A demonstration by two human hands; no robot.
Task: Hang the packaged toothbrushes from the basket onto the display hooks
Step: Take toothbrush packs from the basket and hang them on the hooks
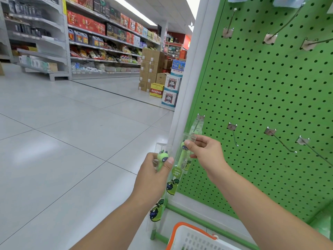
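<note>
Your left hand point(155, 168) grips one clear plastic pack holding a green cartoon-headed toothbrush point(161, 160); loosen and it could slip to the floor. Your right hand point(203, 150) pinches the top of a second such pack point(182, 159) just below the leftmost lower steel hook point(197, 123) on the green pegboard point(261, 87); miss its hanging hole and it may drop. Count two packs, seven hooks in view, one orange-rimmed white basket point(189, 235).
</note>
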